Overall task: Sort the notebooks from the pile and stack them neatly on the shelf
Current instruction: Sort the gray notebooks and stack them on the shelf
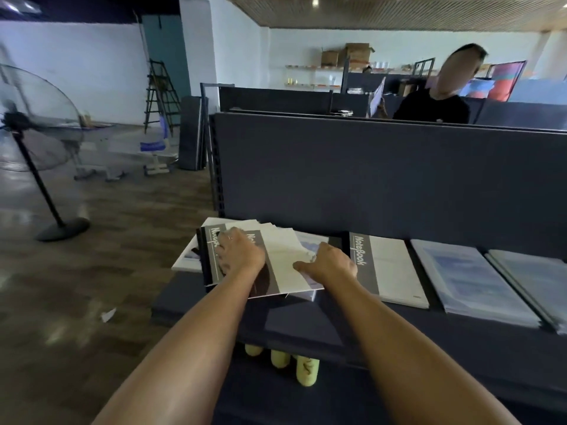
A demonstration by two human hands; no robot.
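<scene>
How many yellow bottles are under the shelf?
3 yellow bottles show under the shelf edge: left, middle, and right nearest the camera. More may be hidden behind.

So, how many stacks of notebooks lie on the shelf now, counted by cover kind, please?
Messy pile under both hands: 1
Neat stack with grey "NoteBook" cover: 1
Neat stacks with pale blue covers: 2
Total: 4 stacks on the shelf
The number of notebooks in each stack cannot be told.
</scene>
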